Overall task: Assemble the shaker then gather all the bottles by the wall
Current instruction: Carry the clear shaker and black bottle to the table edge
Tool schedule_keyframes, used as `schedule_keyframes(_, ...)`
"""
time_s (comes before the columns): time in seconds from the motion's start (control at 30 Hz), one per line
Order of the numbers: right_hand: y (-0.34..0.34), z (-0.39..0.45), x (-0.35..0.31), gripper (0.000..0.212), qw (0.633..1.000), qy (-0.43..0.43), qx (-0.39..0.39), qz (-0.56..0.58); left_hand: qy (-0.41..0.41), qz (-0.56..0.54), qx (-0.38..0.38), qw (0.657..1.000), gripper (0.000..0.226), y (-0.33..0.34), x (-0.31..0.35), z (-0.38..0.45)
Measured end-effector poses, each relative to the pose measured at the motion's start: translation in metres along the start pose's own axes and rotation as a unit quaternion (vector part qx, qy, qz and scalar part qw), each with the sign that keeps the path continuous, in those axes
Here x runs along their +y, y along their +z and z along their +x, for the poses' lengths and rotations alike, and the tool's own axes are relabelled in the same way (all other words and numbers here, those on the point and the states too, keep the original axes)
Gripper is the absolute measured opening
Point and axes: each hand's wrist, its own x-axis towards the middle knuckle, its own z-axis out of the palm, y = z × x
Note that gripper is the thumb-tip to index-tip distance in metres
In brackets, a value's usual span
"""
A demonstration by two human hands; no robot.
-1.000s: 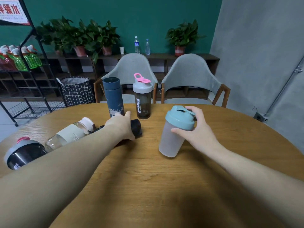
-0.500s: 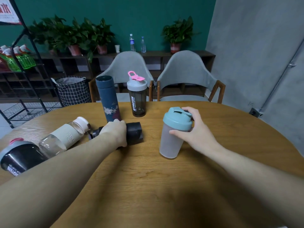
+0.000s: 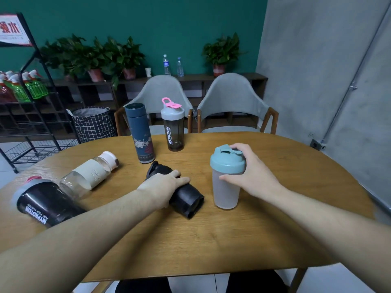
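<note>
Left hand (image 3: 164, 183) is clenched over a black bottle (image 3: 186, 198) lying on its side near the middle of the wooden counter (image 3: 211, 240). Right hand (image 3: 251, 176) grasps the frosted shaker (image 3: 225, 191), which stands upright with its teal lid (image 3: 227, 159) seated, just right of the black bottle. A blue flask (image 3: 140, 134) and a pink-capped shaker (image 3: 174, 129) stand upright at the far edge. A clear sleeved bottle (image 3: 90, 176) and a black MYPROTEIN shaker (image 3: 41, 205) lie toppled at left.
</note>
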Motion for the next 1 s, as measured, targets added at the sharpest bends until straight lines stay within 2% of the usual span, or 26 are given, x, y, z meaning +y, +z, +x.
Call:
schedule_keyframes(0.1, -0.004, -0.007, 0.000, 0.080, 1.000, 0.001, -0.007, -0.016, 0.004, -0.016, -0.037, 0.999, 0.088, 0.000, -0.010, -0.009)
schedule_keyframes(0.2, -0.007, -0.013, -0.002, 0.080, 1.000, 0.004, -0.006, -0.024, 0.000, -0.114, -0.054, 0.992, 0.074, -0.007, -0.012, -0.020)
schedule_keyframes(0.27, -0.009, -0.017, -0.004, 0.080, 1.000, 0.004, -0.005, -0.026, 0.020, -0.184, -0.038, 0.982, 0.054, -0.009, -0.009, -0.022)
schedule_keyframes(0.33, -0.010, -0.020, -0.004, 0.080, 1.000, 0.006, -0.005, -0.027, 0.023, -0.235, 0.011, 0.972, 0.035, -0.006, -0.006, -0.024)
schedule_keyframes(0.47, -0.013, -0.028, -0.005, 0.081, 0.999, 0.009, -0.001, -0.031, -0.104, -0.350, 0.097, 0.926, 0.017, 0.011, -0.005, -0.014)
schedule_keyframes(0.57, -0.015, -0.031, -0.006, 0.082, 0.999, 0.017, 0.006, -0.037, -0.139, -0.346, 0.115, 0.921, 0.040, 0.022, -0.002, -0.007)
schedule_keyframes(0.67, -0.019, -0.036, -0.006, 0.082, 0.999, 0.021, 0.012, -0.039, -0.184, -0.374, 0.102, 0.903, 0.101, 0.018, 0.000, -0.007)
schedule_keyframes(0.73, -0.022, -0.038, -0.005, 0.082, 0.999, 0.025, 0.017, -0.038, -0.211, -0.408, 0.098, 0.883, 0.121, 0.016, 0.000, -0.007)
schedule_keyframes(0.8, -0.026, -0.039, -0.002, 0.082, 0.999, 0.026, 0.024, -0.035, -0.242, -0.445, 0.091, 0.857, 0.129, 0.014, 0.000, -0.003)
schedule_keyframes(0.9, -0.028, -0.037, 0.002, 0.082, 0.999, 0.023, 0.027, -0.032, -0.277, -0.483, 0.075, 0.827, 0.128, 0.014, -0.010, -0.001)
schedule_keyframes(1.0, -0.031, -0.031, 0.013, 0.081, 0.999, 0.027, 0.025, -0.026, -0.275, -0.548, 0.107, 0.783, 0.124, 0.016, -0.013, 0.008)
